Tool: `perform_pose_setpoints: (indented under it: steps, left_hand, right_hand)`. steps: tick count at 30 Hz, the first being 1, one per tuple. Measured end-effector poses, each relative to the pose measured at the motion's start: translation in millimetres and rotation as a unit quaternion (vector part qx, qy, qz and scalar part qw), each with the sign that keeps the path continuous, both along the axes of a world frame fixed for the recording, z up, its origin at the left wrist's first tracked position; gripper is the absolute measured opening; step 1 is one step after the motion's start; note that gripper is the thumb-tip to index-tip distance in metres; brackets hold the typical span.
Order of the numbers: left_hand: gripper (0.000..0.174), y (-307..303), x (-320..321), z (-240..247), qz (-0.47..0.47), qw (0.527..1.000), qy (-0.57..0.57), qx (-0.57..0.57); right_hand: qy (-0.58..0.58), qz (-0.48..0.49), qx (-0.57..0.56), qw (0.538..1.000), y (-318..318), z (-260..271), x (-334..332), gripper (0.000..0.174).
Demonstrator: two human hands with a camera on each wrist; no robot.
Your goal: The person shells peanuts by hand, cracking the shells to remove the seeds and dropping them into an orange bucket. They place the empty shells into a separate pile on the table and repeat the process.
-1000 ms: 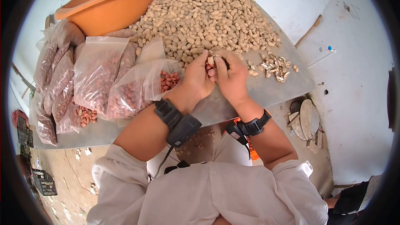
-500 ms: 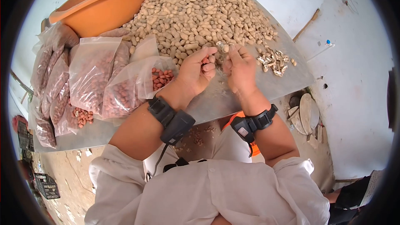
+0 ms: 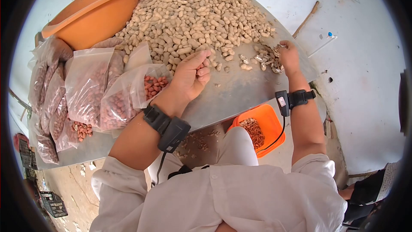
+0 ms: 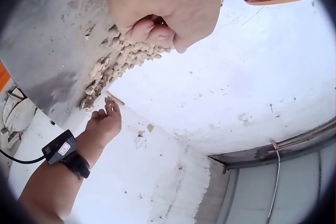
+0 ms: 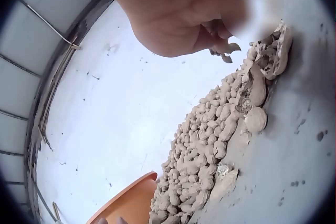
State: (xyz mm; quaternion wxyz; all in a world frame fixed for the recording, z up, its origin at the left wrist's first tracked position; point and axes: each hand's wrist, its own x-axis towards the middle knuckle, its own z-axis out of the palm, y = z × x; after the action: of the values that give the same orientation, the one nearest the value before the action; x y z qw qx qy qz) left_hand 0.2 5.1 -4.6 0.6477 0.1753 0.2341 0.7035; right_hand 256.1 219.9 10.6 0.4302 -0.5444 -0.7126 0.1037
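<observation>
My left hand (image 3: 191, 75) is curled at the near edge of a heap of unshelled peanuts (image 3: 201, 17). Its fingers close round red peanut kernels, which showed in the palm half a second ago and are mostly hidden now. Over to the right, my right hand (image 3: 289, 58) is at a small pile of broken peanut shells (image 3: 267, 56). In the right wrist view, bits of peanut shell (image 5: 229, 53) stick out from between its fingers, above the pile. A few loose peanuts lie between the two hands on the metal table (image 3: 231, 90).
Clear bags of red kernels (image 3: 88, 86) crowd the table's left side, one open-mouthed with kernels (image 3: 154, 87) showing. Behind them leans a large orange basin (image 3: 94, 15). An orange bucket (image 3: 272, 129) stands below the front edge by my leg. A white wall (image 3: 360, 81) rises at the right.
My right hand has parted from the left and moved right to the shell pile, carrying shell. The left hand stays by the heap, still curled. The bucket has come into fuller view.
</observation>
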Motion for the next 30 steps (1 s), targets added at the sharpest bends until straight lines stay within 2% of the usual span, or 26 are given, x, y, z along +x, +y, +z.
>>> perform_pose_setpoints:
  steps: [4,7,10,16,19,20,22,23,25,28,30]
  left_hand:
    - [0.016,0,0,-1,0.0,1.0,0.01,-0.005]
    - [0.017,1,0,-2,-0.002,1.0,0.014,0.002]
    - [0.017,0,0,-1,-0.003,1.0,0.023,0.008]
    - [0.016,-1,0,1,0.003,0.999,0.036,-0.001]
    - [0.016,-2,0,1,0.006,0.999,0.038,-0.006]
    - [0.016,-2,0,2,0.005,0.999,0.039,-0.005]
    - [0.017,-3,0,2,0.004,0.999,0.039,-0.003]
    - [0.018,-3,0,3,0.003,0.999,0.038,-0.004]
    - [0.019,-2,0,3,0.0,0.999,0.038,0.0]
    - [0.018,-1,-1,0,-0.002,0.999,0.038,0.007]
    - [0.014,-1,-1,-1,0.002,0.999,0.038,0.009]
  right_hand:
    - [-0.013,0.026,-0.067,0.997,-2,9,9,0.027]
    - [-0.084,0.071,-0.059,0.992,-1,14,14,0.024]
    - [-0.082,0.086,-0.103,0.988,-6,23,11,0.023]
    - [-0.169,0.1,-0.119,0.973,8,25,13,0.023]
    - [-0.232,0.075,-0.087,0.966,8,28,12,0.024]
    - [-0.121,0.093,-0.126,0.98,11,28,13,0.022]
    - [0.103,0.125,-0.198,0.967,18,26,15,0.019]
    - [0.183,0.183,-0.227,0.939,23,21,17,0.018]
    - [0.338,0.294,-0.276,0.85,21,17,17,0.018]
    - [0.44,0.321,-0.298,0.783,-19,24,-11,0.022]
    - [0.453,0.332,-0.298,0.772,-33,24,-27,0.021]
